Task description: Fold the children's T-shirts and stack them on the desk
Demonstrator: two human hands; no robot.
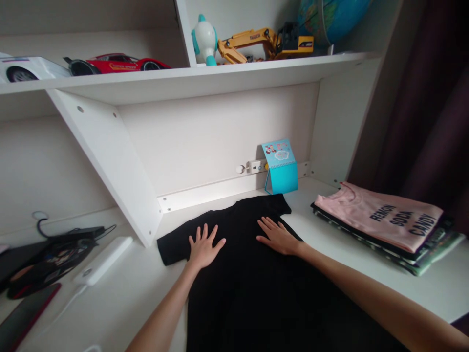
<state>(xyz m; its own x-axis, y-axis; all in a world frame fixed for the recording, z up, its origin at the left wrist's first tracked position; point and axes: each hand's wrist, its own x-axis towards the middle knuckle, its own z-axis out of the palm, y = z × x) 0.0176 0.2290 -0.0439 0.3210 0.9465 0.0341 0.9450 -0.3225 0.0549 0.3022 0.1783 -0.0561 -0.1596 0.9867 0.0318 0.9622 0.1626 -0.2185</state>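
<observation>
A black T-shirt (pixel 234 283) lies spread on the white desk, its collar end toward the back panel and its sleeves out to both sides. My left hand (pixel 205 248) rests flat on its upper left part, near the sleeve, with fingers spread. On the upper right part my right hand (pixel 279 236) lies palm down, fingers stretched out. Neither hand grips the cloth. The lower end of the shirt runs out of view at the bottom. To the right sits a stack of folded clothes, topped by a pink T-shirt (pixel 384 215) with dark lettering.
A blue desk calendar (pixel 284 177) stands behind the shirt beside a wall socket (pixel 256 166). At left lie a white power strip (pixel 104 261), a dark pouch-like item and a red-edged device (pixel 29 315). The shelf above holds a red toy car (pixel 120 63), a toy excavator (pixel 264 43) and a globe (pixel 333 19).
</observation>
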